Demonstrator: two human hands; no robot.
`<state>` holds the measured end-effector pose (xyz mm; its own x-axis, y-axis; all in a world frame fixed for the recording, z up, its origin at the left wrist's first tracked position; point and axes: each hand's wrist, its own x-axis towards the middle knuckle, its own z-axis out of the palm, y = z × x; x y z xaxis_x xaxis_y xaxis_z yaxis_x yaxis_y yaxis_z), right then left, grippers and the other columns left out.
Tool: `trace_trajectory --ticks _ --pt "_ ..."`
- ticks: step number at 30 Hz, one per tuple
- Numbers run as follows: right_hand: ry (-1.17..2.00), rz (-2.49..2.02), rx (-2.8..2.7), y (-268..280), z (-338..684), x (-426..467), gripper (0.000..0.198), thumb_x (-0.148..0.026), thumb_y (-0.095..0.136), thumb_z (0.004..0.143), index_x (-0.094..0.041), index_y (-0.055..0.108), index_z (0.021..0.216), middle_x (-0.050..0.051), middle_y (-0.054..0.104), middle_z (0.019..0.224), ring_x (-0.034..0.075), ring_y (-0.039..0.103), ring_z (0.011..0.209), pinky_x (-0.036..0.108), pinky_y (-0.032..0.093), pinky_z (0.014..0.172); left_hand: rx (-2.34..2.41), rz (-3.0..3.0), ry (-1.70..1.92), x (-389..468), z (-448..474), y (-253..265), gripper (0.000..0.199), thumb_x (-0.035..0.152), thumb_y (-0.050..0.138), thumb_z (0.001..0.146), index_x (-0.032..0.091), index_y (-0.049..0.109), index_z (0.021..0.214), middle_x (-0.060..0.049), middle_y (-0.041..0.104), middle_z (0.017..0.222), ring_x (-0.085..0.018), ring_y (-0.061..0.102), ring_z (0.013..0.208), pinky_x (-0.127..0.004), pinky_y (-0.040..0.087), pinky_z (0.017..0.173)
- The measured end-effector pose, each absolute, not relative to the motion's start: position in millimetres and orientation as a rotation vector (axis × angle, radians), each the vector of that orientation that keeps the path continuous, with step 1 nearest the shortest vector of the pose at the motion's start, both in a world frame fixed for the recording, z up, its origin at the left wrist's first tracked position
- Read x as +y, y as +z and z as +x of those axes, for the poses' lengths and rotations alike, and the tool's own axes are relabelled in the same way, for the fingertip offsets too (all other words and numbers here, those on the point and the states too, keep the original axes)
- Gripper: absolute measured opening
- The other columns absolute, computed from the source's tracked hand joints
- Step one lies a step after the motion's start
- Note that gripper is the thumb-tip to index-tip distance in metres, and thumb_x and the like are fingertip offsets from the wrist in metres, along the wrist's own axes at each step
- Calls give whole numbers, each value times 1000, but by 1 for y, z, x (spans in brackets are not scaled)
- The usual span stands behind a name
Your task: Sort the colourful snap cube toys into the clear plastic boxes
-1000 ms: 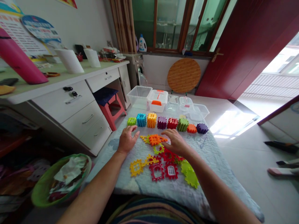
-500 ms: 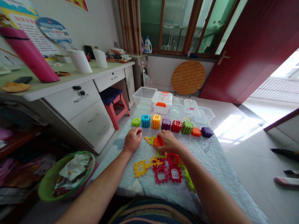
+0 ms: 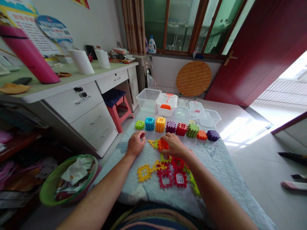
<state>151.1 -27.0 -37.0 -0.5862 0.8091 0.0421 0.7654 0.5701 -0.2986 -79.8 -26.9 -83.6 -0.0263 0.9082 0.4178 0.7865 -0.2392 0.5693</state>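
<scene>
My right hand (image 3: 174, 145) has its thumb and fingers around an orange interlocking plastic tile (image 3: 163, 145), just above the middle of the cloth-covered table. Loosely curled, my left hand (image 3: 136, 143) rests on the cloth with nothing visible in it. Between the hands lies a yellow triangular piece (image 3: 152, 143) beside a lime green bit. Nearer me are a yellow window tile (image 3: 144, 172), a yellow arched piece (image 3: 159, 165), red frame tiles (image 3: 165, 179) and a red window tile (image 3: 179, 178). Lime green pieces (image 3: 194, 183) sit partly behind my right forearm.
Several stacks of tiles stand in a row by colour, among them a blue stack (image 3: 150, 124) and a purple one (image 3: 213, 135). Behind them are clear plastic boxes (image 3: 148, 99), one with orange latches (image 3: 167, 104). A pink stool (image 3: 121, 110) stands to the left.
My right hand has shifted very slightly with the orange tile, which shows a little more between the fingers. My left hand stays where it was.
</scene>
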Motion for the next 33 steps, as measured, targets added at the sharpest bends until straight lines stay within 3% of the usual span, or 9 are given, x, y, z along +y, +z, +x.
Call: trace_trajectory --ticks 33 --pt "293 -1430 -2638 -45 148 -27 42 -41 69 70 -19 61 105 10 58 107 26 50 99 37 40 88 1830 2043 1127 -25 -81 -89 17 12 52 77 18 62 90 -5 68 84 -20 64 78 -31 50 77"
